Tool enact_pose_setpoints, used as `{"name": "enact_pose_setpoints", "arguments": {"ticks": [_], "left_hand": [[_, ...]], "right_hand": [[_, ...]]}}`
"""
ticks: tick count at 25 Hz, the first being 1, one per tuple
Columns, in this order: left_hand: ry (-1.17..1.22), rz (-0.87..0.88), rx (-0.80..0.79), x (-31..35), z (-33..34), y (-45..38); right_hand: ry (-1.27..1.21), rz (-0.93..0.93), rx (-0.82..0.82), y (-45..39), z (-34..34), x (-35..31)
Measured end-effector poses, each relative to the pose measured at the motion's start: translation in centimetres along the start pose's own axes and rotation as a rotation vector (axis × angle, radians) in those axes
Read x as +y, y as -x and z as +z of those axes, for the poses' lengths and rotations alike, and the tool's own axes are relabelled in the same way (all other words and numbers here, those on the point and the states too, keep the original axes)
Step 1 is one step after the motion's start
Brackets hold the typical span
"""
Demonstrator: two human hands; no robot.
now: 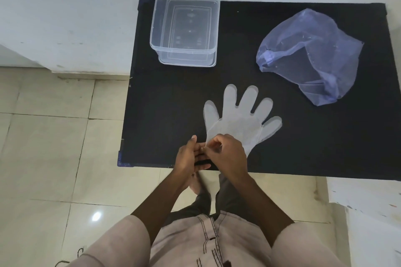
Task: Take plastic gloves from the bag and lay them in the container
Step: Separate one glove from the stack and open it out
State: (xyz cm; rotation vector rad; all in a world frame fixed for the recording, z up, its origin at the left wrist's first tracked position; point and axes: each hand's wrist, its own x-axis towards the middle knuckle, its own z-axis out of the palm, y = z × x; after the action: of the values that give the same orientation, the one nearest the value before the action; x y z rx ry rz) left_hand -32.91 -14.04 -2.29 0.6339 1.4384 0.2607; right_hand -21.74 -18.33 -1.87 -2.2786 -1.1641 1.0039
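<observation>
**Gloves out of the bag, container still bare**

A clear plastic glove (240, 119) lies flat on the black table mat (165, 102), its five fingers splayed away from the person, its cuff at the near edge. Both hands meet there. The right hand (227, 154) has thumb and fingers pinched closed on the thin cuff film; the left hand (191, 156) has its fingers half curled against the same edge, seemingly teasing layers apart, though I cannot tell how many gloves are stacked.

The clear rectangular container (184, 32), rigid and glossy, sits at the far left of the mat and looks empty, so by my reckoning nothing is laid in yet. The bluish plastic bag (310, 56), crinkled and translucent, slumps at the far right, well apart from the hands; whether more gloves remain inside is unclear.

The glove looks frosted, limp and clingy.
</observation>
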Motion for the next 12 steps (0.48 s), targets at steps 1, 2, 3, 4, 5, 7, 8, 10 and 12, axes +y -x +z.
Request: {"name": "enact_pose_setpoints", "arguments": {"ticks": [1,2,3,4,5,7,8,10,12], "left_hand": [[-0.008,0.012,-0.005,-0.01,0.06,0.06],[-0.015,0.022,-0.012,-0.04,0.1,0.11],[-0.018,0.028,-0.016,-0.07,0.16,0.16],[-0.019,0.031,-0.016,-0.12,0.19,0.21],[-0.022,0.034,-0.015,-0.17,0.22,0.25],[-0.033,0.036,-0.014,-0.29,0.26,0.21],[-0.04,0.035,-0.014,-0.31,0.26,0.17],[-0.045,0.031,-0.019,-0.22,0.21,0.11],[-0.042,0.033,-0.029,-0.07,0.06,0.11]], "right_hand": [[-0.003,0.006,0.008,-0.01,0.04,0.07],[-0.005,0.016,0.016,-0.06,0.03,0.07],[-0.004,0.021,0.022,-0.11,-0.02,0.01],[0.0,0.018,0.027,-0.15,0.02,-0.01],[0.003,0.017,0.027,-0.19,0.08,-0.01],[-0.004,0.017,0.025,-0.22,0.13,0.07],[-0.018,0.02,0.02,-0.26,0.14,0.19],[-0.066,0.039,-0.012,-0.4,0.18,0.5],[-0.147,0.078,-0.04,-0.61,0.17,0.65]]}}
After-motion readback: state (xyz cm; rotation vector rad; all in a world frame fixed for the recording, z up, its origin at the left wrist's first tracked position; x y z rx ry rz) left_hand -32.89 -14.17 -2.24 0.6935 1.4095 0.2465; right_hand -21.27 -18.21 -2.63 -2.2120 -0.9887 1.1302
